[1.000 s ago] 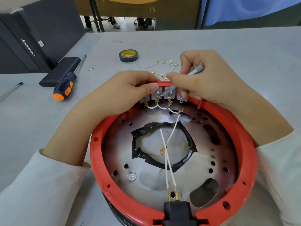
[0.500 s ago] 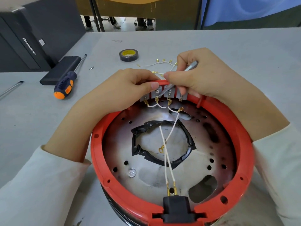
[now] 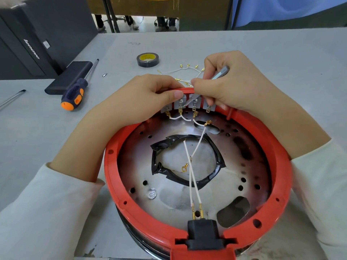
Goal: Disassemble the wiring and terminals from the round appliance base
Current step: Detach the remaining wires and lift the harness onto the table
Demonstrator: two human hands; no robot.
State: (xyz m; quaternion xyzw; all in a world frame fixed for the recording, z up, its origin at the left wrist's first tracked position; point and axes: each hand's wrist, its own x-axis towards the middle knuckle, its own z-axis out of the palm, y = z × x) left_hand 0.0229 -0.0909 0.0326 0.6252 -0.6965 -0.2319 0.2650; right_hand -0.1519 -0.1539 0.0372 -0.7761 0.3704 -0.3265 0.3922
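The round red base [image 3: 112, 177] sits on the tabletop [image 3: 262, 57], looking rigid and heavy. The left hand [image 3: 135, 102] grips its far rim; the right hand [image 3: 231, 87] pinches a thin metal tool [image 3: 219, 75] against the terminals [image 3: 194, 104]. The limp white wires [image 3: 190, 177] are probably best gripped at their stiff brass ends.

base rim [image 3: 120, 177]: glossy red plastic | inner plate [image 3: 232, 177]: scorched dull metal | terminals [image 3: 195, 113]: shiny brass | wires [image 3: 190, 177]: white matt insulation | tape roll [image 3: 147, 59]: glossy black | bench [image 3: 262, 53]: matt grey, smooth | sleeve [image 3: 37, 222]: white cloth
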